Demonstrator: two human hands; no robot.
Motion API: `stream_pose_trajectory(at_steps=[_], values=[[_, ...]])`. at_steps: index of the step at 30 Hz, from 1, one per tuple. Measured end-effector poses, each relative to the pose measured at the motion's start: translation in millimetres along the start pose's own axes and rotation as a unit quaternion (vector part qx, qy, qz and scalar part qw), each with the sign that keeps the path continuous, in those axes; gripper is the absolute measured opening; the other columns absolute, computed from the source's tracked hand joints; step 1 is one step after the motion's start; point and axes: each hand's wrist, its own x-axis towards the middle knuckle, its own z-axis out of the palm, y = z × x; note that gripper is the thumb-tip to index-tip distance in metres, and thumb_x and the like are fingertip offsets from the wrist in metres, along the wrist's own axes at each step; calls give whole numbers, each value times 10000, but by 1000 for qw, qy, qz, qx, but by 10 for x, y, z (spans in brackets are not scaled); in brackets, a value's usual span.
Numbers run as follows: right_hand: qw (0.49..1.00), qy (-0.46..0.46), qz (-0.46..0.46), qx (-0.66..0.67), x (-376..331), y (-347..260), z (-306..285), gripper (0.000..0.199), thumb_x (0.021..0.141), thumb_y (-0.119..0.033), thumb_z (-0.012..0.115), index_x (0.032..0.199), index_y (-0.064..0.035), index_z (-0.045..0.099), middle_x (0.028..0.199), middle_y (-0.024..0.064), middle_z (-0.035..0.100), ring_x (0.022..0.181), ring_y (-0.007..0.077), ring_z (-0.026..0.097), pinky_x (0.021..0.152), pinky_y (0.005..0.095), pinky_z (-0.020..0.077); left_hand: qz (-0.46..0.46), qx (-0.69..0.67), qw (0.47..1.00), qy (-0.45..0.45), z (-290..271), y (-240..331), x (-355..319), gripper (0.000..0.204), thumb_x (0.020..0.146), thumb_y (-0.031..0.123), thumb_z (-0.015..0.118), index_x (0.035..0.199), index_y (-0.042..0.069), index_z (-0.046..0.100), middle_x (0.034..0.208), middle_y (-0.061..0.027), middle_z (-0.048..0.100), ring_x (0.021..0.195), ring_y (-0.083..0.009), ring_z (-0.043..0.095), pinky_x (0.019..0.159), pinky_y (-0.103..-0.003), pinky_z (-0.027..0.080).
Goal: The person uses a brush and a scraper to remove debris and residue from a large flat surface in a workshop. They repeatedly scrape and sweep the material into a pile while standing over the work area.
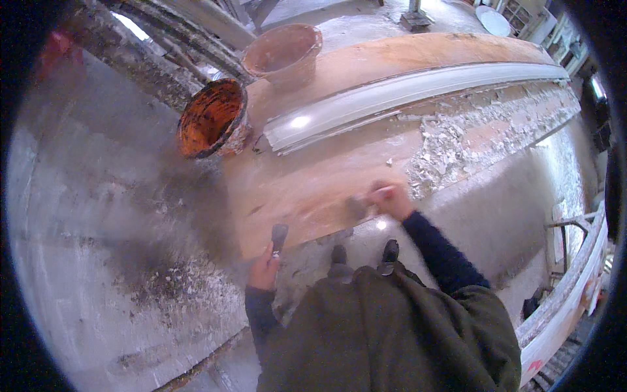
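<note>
My right hand (392, 199) is closed around a scraper (357, 208) whose blade lies on the brown wooden bench top (307, 186); the hand is blurred by motion. Just to its right lies a band of white plaster crumbs (457, 147). My left hand (264, 269) hangs below the bench's front edge and grips a second flat-bladed putty knife (279, 236), blade pointing up. A long white plaster moulding (405, 95) runs along the bench behind the crumbs.
An orange bucket (212, 119) and a pale pink bucket (285, 53) stand at the bench's left end. The grey concrete floor (98, 215) at left is strewn with plaster dust. More white mouldings (568, 294) lean at right. My shoes (364, 253) show below the bench edge.
</note>
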Motion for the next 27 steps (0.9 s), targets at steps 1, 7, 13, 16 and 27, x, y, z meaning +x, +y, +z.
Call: stream_pose_trajectory(at_steps=[1, 7, 13, 16, 27], values=[[999, 25, 16, -16, -19, -28, -358, 158, 765, -193, 612, 721, -43, 594, 585, 17, 585, 494, 68, 543, 454, 240, 442, -16, -14, 1000, 15, -29, -5, -60, 495, 835, 186, 491, 1289, 40, 361, 857, -116, 579, 782, -187, 539, 732, -287, 416], [990, 133, -24, -41, -96, -578, -398, 148, 800, -152, 542, 711, -49, 601, 641, 80, 571, 481, 182, 527, 452, 299, 416, -23, -214, 958, 191, -213, -451, -288, 559, 831, 157, 533, 1337, 105, 304, 748, -19, 533, 578, -107, 489, 609, -236, 432], [976, -153, -141, 67, 72, -702, 1967, 154, 751, -223, 593, 796, -76, 607, 672, 101, 550, 647, 175, 556, 608, 352, 433, 49, -116, 959, 253, -531, -408, -305, 554, 816, 134, 544, 1322, 72, 327, 903, -61, 574, 737, -126, 531, 729, -251, 440], [972, -191, -4, 139, 133, -649, 2150, 208, 782, -279, 585, 799, -73, 605, 662, 71, 569, 647, 145, 569, 587, 317, 454, 25, -94, 972, 212, -566, -627, -213, 536, 802, 114, 558, 1298, 52, 365, 1028, -87, 562, 852, -144, 540, 791, -252, 428], [982, 116, -90, -117, 25, -802, 674, 55, 789, -79, 586, 769, -39, 555, 622, 4, 569, 535, 86, 542, 494, 223, 443, -20, -121, 992, -21, -598, -1182, -75, 468, 774, 153, 577, 1222, 64, 470, 1061, -118, 579, 783, -143, 572, 655, -273, 481]])
